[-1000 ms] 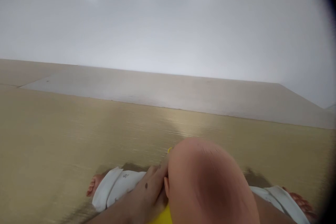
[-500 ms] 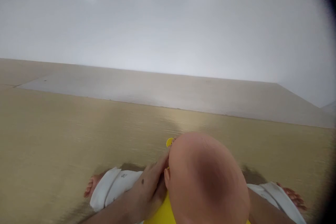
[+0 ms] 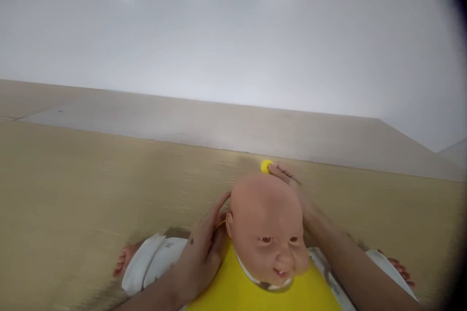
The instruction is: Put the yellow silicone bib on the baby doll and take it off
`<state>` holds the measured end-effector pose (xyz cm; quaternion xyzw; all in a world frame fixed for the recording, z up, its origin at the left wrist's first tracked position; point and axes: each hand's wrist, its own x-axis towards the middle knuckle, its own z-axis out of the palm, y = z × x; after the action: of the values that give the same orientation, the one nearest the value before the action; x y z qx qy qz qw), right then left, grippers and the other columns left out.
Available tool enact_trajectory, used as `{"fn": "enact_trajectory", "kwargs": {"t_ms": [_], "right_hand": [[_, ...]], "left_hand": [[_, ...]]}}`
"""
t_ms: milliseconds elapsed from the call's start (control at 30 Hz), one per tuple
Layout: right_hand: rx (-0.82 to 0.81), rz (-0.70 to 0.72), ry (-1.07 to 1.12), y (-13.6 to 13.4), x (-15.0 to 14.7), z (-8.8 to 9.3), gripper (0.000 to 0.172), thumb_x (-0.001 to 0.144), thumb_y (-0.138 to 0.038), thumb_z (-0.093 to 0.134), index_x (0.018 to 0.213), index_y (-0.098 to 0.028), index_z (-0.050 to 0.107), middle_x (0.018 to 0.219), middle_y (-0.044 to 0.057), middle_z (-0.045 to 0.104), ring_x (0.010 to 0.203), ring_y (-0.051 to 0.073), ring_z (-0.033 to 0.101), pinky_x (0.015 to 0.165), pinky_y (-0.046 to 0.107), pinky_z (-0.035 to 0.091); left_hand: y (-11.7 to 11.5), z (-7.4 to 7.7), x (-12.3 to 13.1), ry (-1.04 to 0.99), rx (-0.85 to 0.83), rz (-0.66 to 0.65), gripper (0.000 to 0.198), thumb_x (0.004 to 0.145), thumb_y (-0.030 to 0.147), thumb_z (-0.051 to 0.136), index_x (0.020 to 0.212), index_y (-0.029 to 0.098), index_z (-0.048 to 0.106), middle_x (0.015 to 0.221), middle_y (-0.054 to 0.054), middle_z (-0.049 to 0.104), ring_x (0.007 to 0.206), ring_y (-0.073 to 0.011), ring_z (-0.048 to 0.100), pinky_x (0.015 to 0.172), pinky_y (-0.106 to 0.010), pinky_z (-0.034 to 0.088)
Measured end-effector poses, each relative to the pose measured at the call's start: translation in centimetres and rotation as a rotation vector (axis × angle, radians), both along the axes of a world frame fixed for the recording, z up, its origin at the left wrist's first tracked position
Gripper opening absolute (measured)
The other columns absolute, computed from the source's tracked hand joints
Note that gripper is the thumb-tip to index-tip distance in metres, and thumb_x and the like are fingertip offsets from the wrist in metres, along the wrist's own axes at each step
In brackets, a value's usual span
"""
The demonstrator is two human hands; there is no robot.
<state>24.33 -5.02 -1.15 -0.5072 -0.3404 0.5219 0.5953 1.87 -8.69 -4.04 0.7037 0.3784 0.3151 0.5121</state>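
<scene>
Diff vs half a second ago: the doll [image 3: 268,233] now shows its face. Before, I only got the back and crown of the head. The head is tipped back toward the camera and sits lower and smaller in view.

The doll lies on its back on the tan table [image 3: 91,189], near the bottom centre. It wears a yellow bib [image 3: 237,291] over white clothes [image 3: 153,262]. One bare foot [image 3: 120,262] sticks out at the far left.

The yellow tab [image 3: 266,166] has moved. It was at the left side of the head by the left fingers; now it's at the top of the crown.

The right hand [image 3: 295,187] is new in view. It reaches behind the head, with fingertips closed together on the tab in a pinch grip.

The left hand [image 3: 202,252] is about where it was. The fingers are apart and laid flat, cupping the side of the head and neck by the ear, gripping nothing. A thin yellow strap runs just under its fingers. I can't tell if they press on it.

The white wall [image 3: 219,34] behind is unchanged.
</scene>
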Motion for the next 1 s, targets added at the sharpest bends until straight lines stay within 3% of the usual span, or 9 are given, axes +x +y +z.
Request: {"fn": "enact_trajectory", "kwargs": {"t_ms": [400, 733, 1000], "right_hand": [[-0.109, -0.006, 0.13, 0.7, 0.7, -2.5, 0.034, 0.06, -0.044, 0.078, 0.065, -0.019, 0.056, 0.06, -0.004, 0.054, 0.055, 0.01, 0.046, 0.053, 0.022, 0.036], [-0.124, 0.065, -0.056, 1.2, 1.6, -4.5, 0.033, 0.064, -0.045, 0.073, 0.059, -0.018, 0.055, 0.055, -0.003, 0.049, 0.053, 0.01, 0.04, 0.052, 0.024, 0.031], [-0.144, 0.05, -0.097, 1.4, 1.7, -5.1, 0.032, 0.063, -0.046, 0.071, 0.058, -0.018, 0.055, 0.057, -0.003, 0.051, 0.054, 0.011, 0.042, 0.052, 0.025, 0.03]], "left_hand": [[0.4, 0.2, 0.0, 0.103, 0.056, 0.034, 0.052, 0.096, 0.025, 0.036, 0.147, 0.023, 0.029, 0.13, -0.009, 0.061, 0.117, -0.0184, 0.057, 0.103, -0.034, 0.041], [1.1, -0.4, 0.0, 0.238, 0.11, 0.032, 0.06, 0.087, 0.009, 0.036, 0.145, 0.02, 0.035, 0.14, -0.006, 0.052, 0.132, -0.0206, 0.043, 0.113, -0.042, 0.027], [1.2, 0.2, 0.2, 0.258, 0.162, 0.019, 0.061, 0.083, 0.006, 0.038, 0.143, 0.022, 0.04, 0.136, -0.005, 0.056, 0.127, -0.0204, 0.05, 0.107, -0.036, 0.038]]}}
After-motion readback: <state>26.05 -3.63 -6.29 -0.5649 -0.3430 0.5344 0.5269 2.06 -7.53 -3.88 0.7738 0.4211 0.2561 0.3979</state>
